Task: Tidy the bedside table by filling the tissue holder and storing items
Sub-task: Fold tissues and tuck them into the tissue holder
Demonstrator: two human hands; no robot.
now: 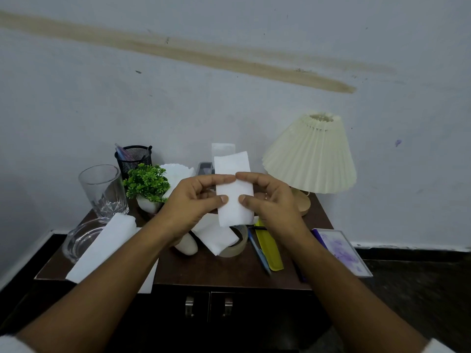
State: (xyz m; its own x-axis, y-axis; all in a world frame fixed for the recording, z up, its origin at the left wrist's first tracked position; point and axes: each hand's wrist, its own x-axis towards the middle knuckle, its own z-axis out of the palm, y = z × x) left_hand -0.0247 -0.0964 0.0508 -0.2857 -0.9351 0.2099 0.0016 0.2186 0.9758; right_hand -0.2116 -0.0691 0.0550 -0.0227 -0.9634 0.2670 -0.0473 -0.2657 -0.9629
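A folded white tissue point(233, 186) is held upright above the middle of the dark wooden bedside table point(229, 266). My left hand point(193, 202) pinches its left edge and my right hand point(267, 197) pinches its right edge. More white tissues lie on the table: one long fold point(104, 248) at the front left and another point(216, 235) under my hands, partly over a roll of tape point(235, 247). A white scalloped tissue holder point(175, 174) stands behind my left hand, mostly hidden.
A tall glass point(102, 189), a glass bowl point(79, 238), a mesh pen cup point(133, 159) and a small green plant point(146, 183) crowd the left. A pleated lamp point(311, 159) stands right. A blue pen point(258, 253), yellow comb point(270, 250) and purple-patterned card point(341, 250) lie front right.
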